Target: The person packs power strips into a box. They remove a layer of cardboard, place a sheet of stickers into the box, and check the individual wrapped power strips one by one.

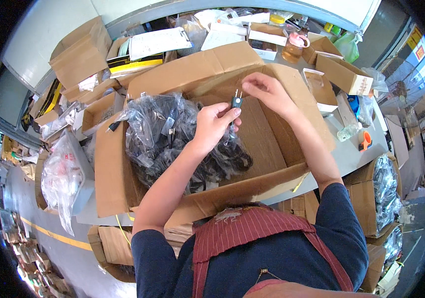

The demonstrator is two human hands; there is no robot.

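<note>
My left hand (216, 124) is closed on a dark power plug (236, 102), pinching it between thumb and fingers with its metal prongs pointing up. Just right of the prongs hovers my right hand (268, 92), its fingers loosely curved, apart from the plug and with nothing visible in them. Below both hands stands a large open cardboard box (192, 204). Its left half holds a heap of black cables in clear plastic bags (160, 130); bare cardboard shows on the right.
Small cartons (344, 74) and a pink-lidded bottle (295, 44) crowd the table's far side. An orange tape dispenser (365, 141) sits at the right edge. A grey bin with clear bags (63, 171) stands left. Boxes of wrapped goods (385, 191) are at lower right.
</note>
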